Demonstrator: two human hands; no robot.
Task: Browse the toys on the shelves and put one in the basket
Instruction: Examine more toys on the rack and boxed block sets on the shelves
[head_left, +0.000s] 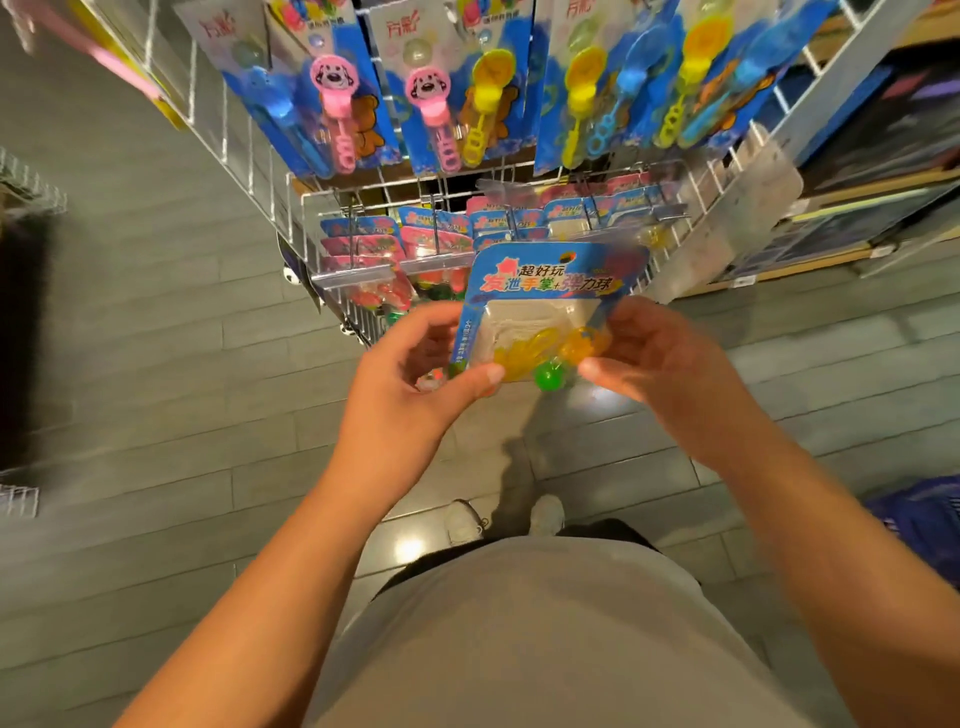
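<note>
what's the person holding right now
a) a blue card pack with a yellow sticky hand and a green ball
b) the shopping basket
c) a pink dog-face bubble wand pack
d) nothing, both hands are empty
a: the left hand and right hand pinch the blue card pack by its lower edges, with a green ball showing in its blister.

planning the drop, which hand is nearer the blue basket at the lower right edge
Right. The right hand holds the toy pack's right side, on the basket's side of the frame. The left hand pinches the pack's lower left corner, farther away.
</note>
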